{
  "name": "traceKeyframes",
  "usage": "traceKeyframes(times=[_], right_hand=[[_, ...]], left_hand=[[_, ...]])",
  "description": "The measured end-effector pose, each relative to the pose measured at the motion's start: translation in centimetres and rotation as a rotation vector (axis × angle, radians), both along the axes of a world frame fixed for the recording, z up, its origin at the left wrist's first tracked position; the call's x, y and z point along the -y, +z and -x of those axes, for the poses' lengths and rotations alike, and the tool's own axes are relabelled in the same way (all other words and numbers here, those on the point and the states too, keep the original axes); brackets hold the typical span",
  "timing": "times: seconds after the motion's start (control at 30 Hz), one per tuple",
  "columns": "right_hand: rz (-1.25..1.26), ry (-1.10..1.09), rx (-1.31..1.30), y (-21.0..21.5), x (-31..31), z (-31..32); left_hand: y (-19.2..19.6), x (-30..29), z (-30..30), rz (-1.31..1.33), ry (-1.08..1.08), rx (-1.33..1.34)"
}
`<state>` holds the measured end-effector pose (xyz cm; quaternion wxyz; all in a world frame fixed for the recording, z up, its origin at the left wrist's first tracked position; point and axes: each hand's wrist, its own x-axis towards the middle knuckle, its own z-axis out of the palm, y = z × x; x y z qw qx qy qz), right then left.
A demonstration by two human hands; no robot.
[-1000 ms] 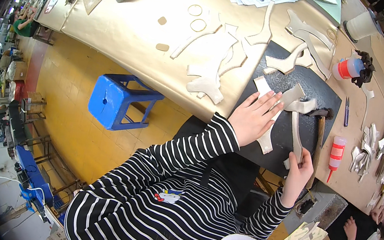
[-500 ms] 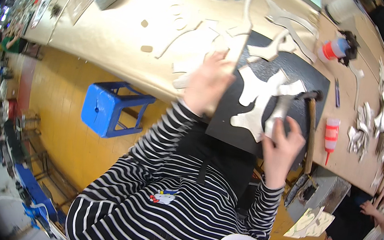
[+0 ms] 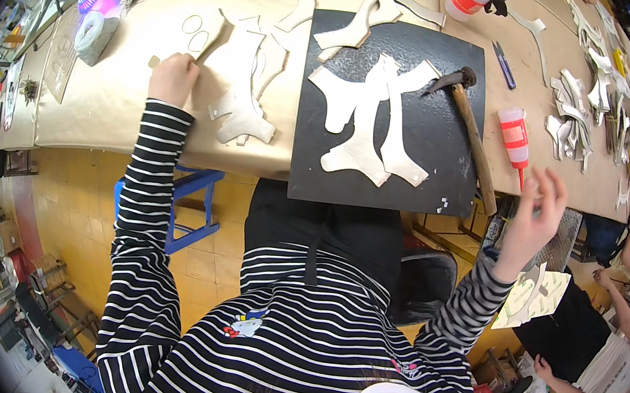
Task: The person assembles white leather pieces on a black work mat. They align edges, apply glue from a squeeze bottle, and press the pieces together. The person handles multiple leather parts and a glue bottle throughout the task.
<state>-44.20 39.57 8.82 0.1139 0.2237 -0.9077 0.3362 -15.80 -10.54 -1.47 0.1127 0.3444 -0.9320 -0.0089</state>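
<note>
My left hand [image 3: 173,81] rests on the tan-covered table at the left, fingers curled down and closed. A small tan patch [image 3: 154,62] shows beside its fingertips; what lies under the fingers is hidden. My right hand [image 3: 536,218] is held off the table's front edge at the right, fingers apart, nothing in it. Closest to it is a clear squeeze bottle [image 3: 513,135] with a red label and red nozzle. Between the hands, pale branching cut pieces [image 3: 364,127] lie on a black board [image 3: 309,184], some overlapping. A wooden-handled hammer [image 3: 476,134] lies across the board's right side.
More pale cut pieces [image 3: 248,100] lie left of the board, and a pile of them [image 3: 576,119] sits far right. A utility knife [image 3: 504,65] and another red-labelled bottle [image 3: 468,0] are behind. A blue stool [image 3: 197,213] stands below the table. Other people are at the right.
My left hand has moved left, away from the board. My right hand has let go of a pale cut piece, now lying on the board, and moved right. The view has turned.
</note>
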Motion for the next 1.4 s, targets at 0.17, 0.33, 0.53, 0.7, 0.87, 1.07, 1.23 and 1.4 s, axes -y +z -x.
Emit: traceKeyframes(times=[0.17,0.33,0.53,0.7,0.87,1.07,1.23,1.4], right_hand=[[-0.264,0.095,-0.123,-5.0,-2.2,10.8],[-0.346,0.091,0.218,-8.9,-0.1,13.7],[-0.217,0.002,0.267,-4.5,1.3,10.5],[0.496,0.025,0.385,0.5,-2.7,6.1],[0.786,0.308,0.525,2.2,-5.6,0.4],[1.004,0.314,0.68,0.8,-4.0,-2.6],[1.117,0.15,0.501,0.4,-3.0,-3.1],[1.493,0.28,0.393,1.2,-1.2,-4.4]], left_hand=[[6.8,0.8,-2.3,-0.632,0.255,-0.537],[12.7,-5.8,-3.0,-1.146,-0.031,-1.002],[13.1,-14.8,3.1,-1.43,-0.288,-0.483],[7.7,-17.7,8.7,-0.828,-0.49,-0.025],[5.7,-21.7,10.8,-0.471,-0.413,-0.288],[3.8,-23.6,13.5,-0.389,-0.525,-0.266],[6.7,-21.9,13.1,-0.25,-0.618,-0.346],[12.9,-24.3,10.0,-1.076,-0.076,-0.772]])
